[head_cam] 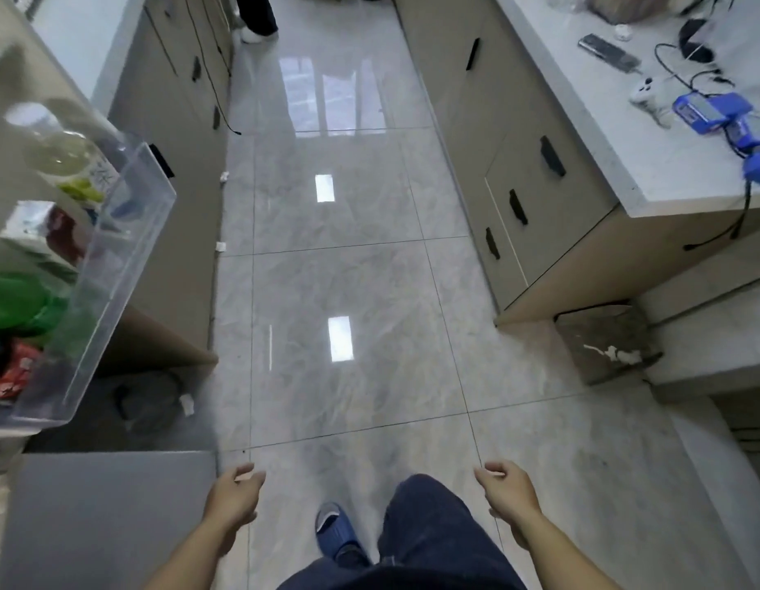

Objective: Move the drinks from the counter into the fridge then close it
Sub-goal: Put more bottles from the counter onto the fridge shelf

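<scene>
While viewed from above, noted left to right. Clear door shelf [114, 266] at far left, swung out over the floor, door open. Held in it, back to front: pale bottle [59, 146] with white cap, carton [42, 236], green bottle [16, 300], red packet [7, 372]; all blurred, labels unreadable. Grey fridge top [105, 517] below the shelf. Left hand [235, 496] low over the tile floor [348, 270], fingers loosely curled, holding nothing, touching nothing. Blue slipper [333, 530] and dark trouser leg [429, 534] between the hands. Right hand [506, 491] likewise slack, fingers half curled, nothing in it. Counter [625, 163] at far right over cabinets with black handles; on it a white controller [650, 95], blue devices [718, 117], black cables [684, 57]. Drinks on that counter not discernible.
</scene>
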Demonstrator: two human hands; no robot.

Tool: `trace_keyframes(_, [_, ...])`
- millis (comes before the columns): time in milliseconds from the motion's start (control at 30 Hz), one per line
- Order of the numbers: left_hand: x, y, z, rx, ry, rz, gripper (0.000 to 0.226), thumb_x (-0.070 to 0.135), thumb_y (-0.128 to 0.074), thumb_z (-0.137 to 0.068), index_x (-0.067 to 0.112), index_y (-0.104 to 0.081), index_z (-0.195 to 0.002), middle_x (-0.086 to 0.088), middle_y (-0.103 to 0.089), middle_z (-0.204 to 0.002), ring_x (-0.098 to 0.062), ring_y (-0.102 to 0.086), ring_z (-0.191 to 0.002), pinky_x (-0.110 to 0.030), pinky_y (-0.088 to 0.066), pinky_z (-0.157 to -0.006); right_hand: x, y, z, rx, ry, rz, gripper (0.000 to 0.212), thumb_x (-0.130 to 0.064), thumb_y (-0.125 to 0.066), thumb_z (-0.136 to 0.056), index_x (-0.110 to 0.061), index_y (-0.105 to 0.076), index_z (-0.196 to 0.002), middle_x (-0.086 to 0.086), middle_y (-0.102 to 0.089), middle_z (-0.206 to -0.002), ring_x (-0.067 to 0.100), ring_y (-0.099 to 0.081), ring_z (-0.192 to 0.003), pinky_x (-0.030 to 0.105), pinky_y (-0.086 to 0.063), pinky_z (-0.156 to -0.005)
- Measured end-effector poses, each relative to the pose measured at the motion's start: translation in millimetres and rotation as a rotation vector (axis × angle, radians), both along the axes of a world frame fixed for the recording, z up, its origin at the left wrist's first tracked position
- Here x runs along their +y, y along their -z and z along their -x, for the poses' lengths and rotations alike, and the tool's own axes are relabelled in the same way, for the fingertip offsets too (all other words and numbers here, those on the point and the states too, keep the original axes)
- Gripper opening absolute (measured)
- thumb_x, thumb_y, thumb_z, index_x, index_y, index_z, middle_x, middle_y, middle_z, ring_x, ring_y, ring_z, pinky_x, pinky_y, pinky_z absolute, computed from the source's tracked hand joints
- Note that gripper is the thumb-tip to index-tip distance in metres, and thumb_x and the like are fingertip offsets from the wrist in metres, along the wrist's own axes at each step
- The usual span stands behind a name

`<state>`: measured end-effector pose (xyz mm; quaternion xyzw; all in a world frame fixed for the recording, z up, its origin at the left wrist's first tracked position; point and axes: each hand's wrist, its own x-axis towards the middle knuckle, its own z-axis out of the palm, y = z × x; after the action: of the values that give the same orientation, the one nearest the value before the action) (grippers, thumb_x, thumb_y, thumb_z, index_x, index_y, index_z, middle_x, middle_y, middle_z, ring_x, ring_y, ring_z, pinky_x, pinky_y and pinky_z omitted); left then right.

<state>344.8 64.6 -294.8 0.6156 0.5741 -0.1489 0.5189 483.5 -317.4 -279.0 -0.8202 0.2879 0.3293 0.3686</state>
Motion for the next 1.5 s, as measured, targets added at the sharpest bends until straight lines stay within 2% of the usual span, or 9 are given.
trace_keyframes(133, [8.0,-2.8,-73.1,-0.074,0.017,0.032,0.033,0.019,-0.060,-0.096,0.013,-0.055,-0.127,-0.016,-0.061,-0.113,-0.032,-0.061,-0.098,-0.035,-0.053,-0.071,-13.2,13.5,-15.1,0.038,0.040,0.051,0.027,-0.030,-0.070,-0.088,-0.013,-0.063,-0.108,0.008,-0.067,-0.106,0.029,-0.064,-0.095,0.044,-0.056,-0.089])
trace_keyframes(300, [9.2,-2.5,-160.4,-0.109,-0.009,0.041,0.033,0.020,-0.061,-0.095,0.015,-0.054,-0.127,-0.015,-0.061,-0.116,-0.026,-0.061,-0.092,-0.037,-0.055,-0.072,-33.0,29.1,-70.9,0.099,0.054,0.106,0.023,-0.025,-0.072,-0.086,-0.009,-0.065,-0.101,0.013,-0.064,-0.083,0.027,-0.059,-0.071,0.031,-0.052,-0.060])
trace_keyframes(467, [8.6,-7.1,-212.5,-0.049,-0.044,0.007,0.030,0.020,-0.060,-0.096,0.016,-0.055,-0.125,-0.013,-0.062,-0.114,-0.027,-0.062,-0.093,-0.040,-0.056,-0.077,-27.5,27.3,-173.9,0.147,-0.020,0.112,0.024,-0.025,-0.068,-0.088,-0.009,-0.062,-0.105,0.012,-0.066,-0.089,0.028,-0.061,-0.077,0.031,-0.052,-0.063])
trace_keyframes(600, [9.4,-4.7,-236.9,0.001,-0.108,-0.027,0.026,0.020,-0.061,-0.096,0.013,-0.058,-0.121,-0.015,-0.063,-0.110,-0.028,-0.059,-0.088,-0.036,-0.052,-0.073,6.0,16.5,-280.5,0.071,-0.139,0.039,0.023,-0.026,-0.067,-0.090,-0.016,-0.057,-0.107,0.008,-0.064,-0.107,0.029,-0.062,-0.100,0.043,-0.055,-0.089])
trace_keyframes(767, [15.0,-0.4,-247.6,0.106,-0.198,-0.056,0.025,0.017,-0.064,-0.094,0.009,-0.061,-0.117,-0.021,-0.065,-0.106,-0.031,-0.057,-0.084,-0.036,-0.051,-0.071,65.3,6.0,-391.9,0.007,-0.215,-0.066,0.030,-0.030,-0.067,-0.090,-0.015,-0.060,-0.115,0.009,-0.065,-0.110,0.029,-0.064,-0.102,0.045,-0.054,-0.093])
trace_keyframes(1100, [71.9,28.3,-334.9,0.162,-0.373,-0.004,0.026,0.013,-0.062,-0.094,0.005,-0.060,-0.119,-0.022,-0.064,-0.111,-0.032,-0.055,-0.082,-0.038,-0.050,-0.073,190.8,6.1,-547.8,-0.015,-0.422,-0.093,0.029,-0.032,-0.067,-0.089,-0.016,-0.061,-0.111,0.005,-0.065,-0.101,0.024,-0.064,-0.090,0.043,-0.055,-0.086])
trace_keyframes(1200, [105.5,25.6,-377.8,0.158,-0.427,0.052,0.027,0.017,-0.058,-0.097,0.007,-0.057,-0.122,-0.018,-0.063,-0.106,-0.032,-0.057,-0.088,-0.042,-0.051,-0.080,215.6,-2.0,-581.2,0.020,-0.459,-0.036,0.029,-0.031,-0.066,-0.091,-0.014,-0.059,-0.113,0.005,-0.064,-0.097,0.024,-0.063,-0.081,0.034,-0.054,-0.068])
trace_keyframes(1400, [195.0,13.1,-469.8,0.002,-0.515,0.018,0.028,0.019,-0.059,-0.093,0.013,-0.059,-0.120,-0.013,-0.063,-0.105,-0.025,-0.060,-0.082,-0.029,-0.052,-0.063,274.4,-2.6,-655.1,0.057,-0.579,0.059,0.033,-0.029,-0.066,-0.093,-0.009,-0.059,-0.119,0.008,-0.061,-0.086,0.023,-0.055,-0.070,0.029,-0.046,-0.057])
trace_keyframes(1500, [230.5,0.2,-501.5,-0.071,-0.610,-0.015,0.028,0.020,-0.058,-0.091,0.018,-0.059,-0.119,-0.008,-0.063,-0.110,-0.021,-0.060,-0.085,-0.030,-0.052,-0.064,315.3,-6.3,-689.2,0.058,-0.643,0.092,0.031,-0.028,-0.067,-0.092,-0.010,-0.060,-0.115,0.009,-0.061,-0.082,0.024,-0.055,-0.070,0.028,-0.045,-0.055])
